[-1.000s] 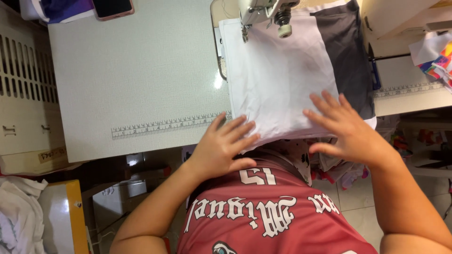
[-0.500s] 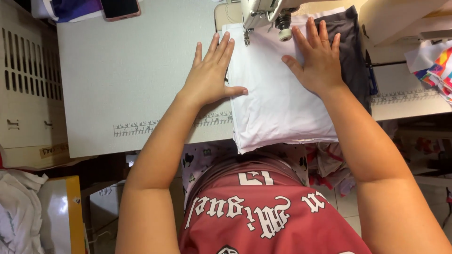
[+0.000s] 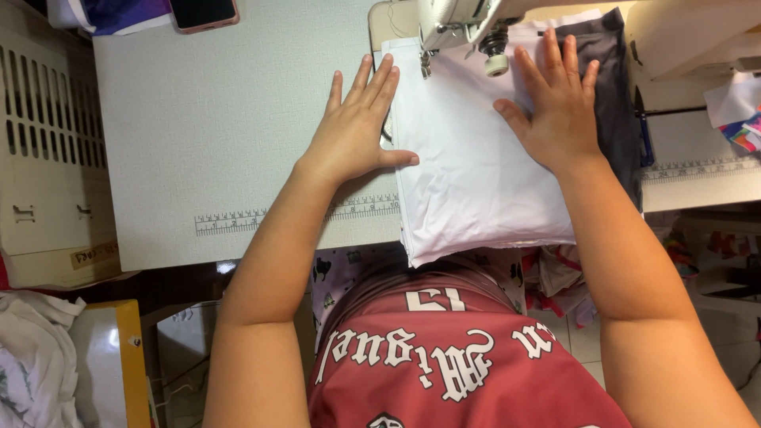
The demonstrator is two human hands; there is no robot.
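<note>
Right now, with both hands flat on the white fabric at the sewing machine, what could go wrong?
The right hand lies close beside the presser foot, so its fingers could drift toward the needle. The white fabric overhangs the table edge and might drag. The left hand presses only the fabric's edge, so the layers could shift.

Left hand [image 3: 353, 135] and right hand [image 3: 555, 107]: both palms down, flat, fingers extended forward and slightly spread; forearms outstretched.

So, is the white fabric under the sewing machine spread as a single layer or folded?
Folded: the white fabric shows several stacked layers along its left edge and near corner.
</note>
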